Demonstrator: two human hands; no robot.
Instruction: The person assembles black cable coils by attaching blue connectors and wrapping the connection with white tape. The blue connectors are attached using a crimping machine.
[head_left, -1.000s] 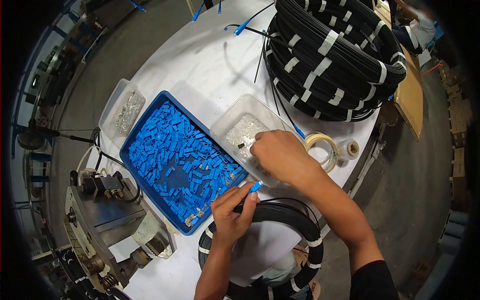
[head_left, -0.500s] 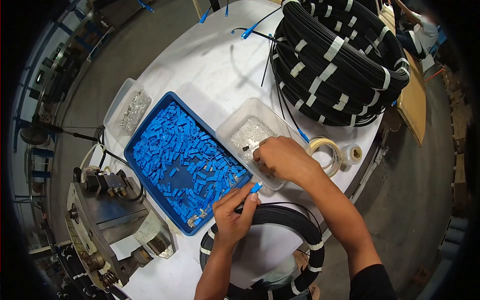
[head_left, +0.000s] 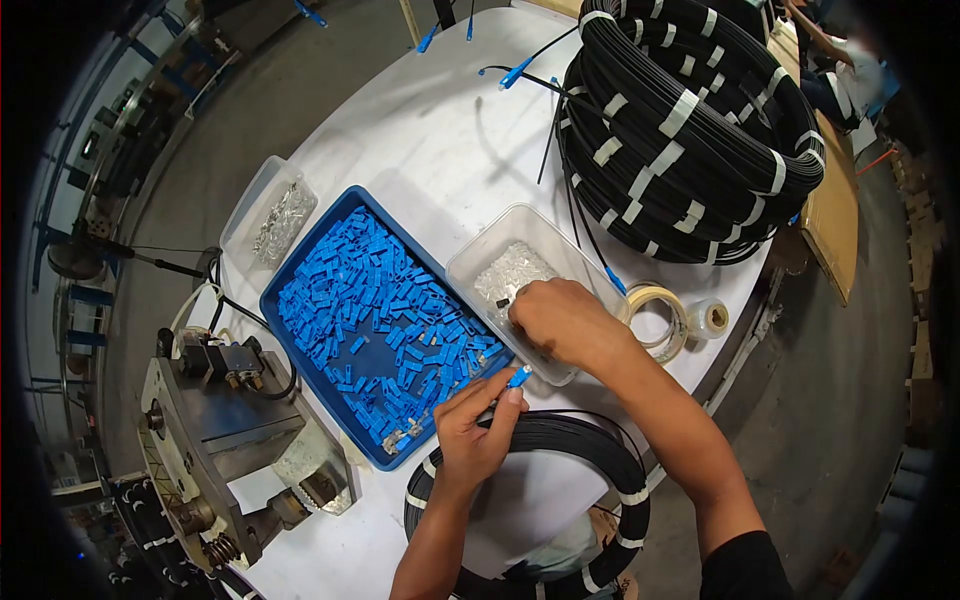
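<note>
Left hand pinches a blue connector at the end of a thin black cable, fingertips closed on the cable just behind it, above the cable coil at the table edge. Right hand reaches into the clear tub of small translucent parts — fingers curled down; whether they grip one I cannot tell. Judgement: connector is light, rigid, small plastic, likely slippery; best held by its flat sides. Blue tray of blue housings lies just beside.
</note>
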